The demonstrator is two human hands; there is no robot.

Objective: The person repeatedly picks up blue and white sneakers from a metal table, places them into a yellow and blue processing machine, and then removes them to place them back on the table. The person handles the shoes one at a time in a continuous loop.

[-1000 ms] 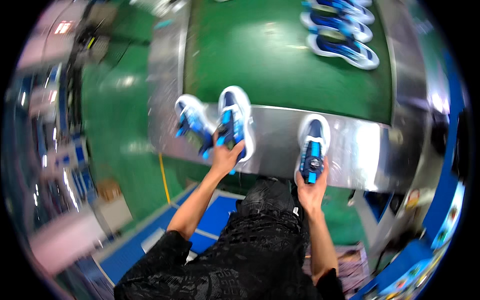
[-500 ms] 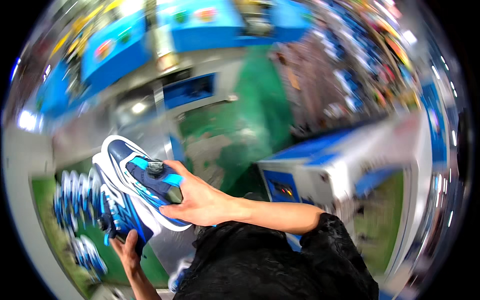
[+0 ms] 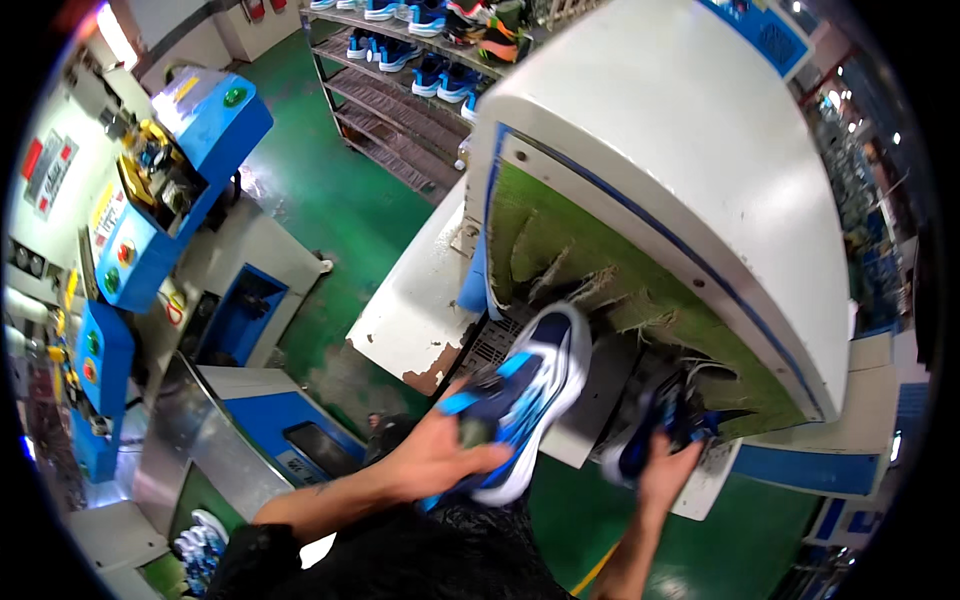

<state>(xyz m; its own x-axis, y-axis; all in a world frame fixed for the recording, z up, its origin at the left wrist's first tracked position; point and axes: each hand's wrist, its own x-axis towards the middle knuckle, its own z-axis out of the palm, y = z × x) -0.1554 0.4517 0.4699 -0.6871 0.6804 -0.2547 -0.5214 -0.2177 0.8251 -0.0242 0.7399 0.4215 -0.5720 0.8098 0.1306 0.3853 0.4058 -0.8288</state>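
Observation:
My left hand is closed around the ankle opening of a blue and white sneaker, its toe pointing up and away. A dark plug-like piece fills the shoe's collar. To the right, my right hand grips the heel end of a second dark blue sneaker, blurred and partly in shadow. That shoe sits under the frayed green flap curtain of a large white machine, over its belt. The left shoe's toe reaches the curtain's lower edge; whether they touch I cannot tell.
A white metal ledge with chipped paint juts from the machine. Behind it stands a rack with sneakers. Blue machines with coloured buttons line the left, beside a steel table edge. More sneakers lie at lower left.
My view and body have turned to the right, from the steel table to the white machine. Both sneakers came along in my hands, and the right one is now under the curtain.

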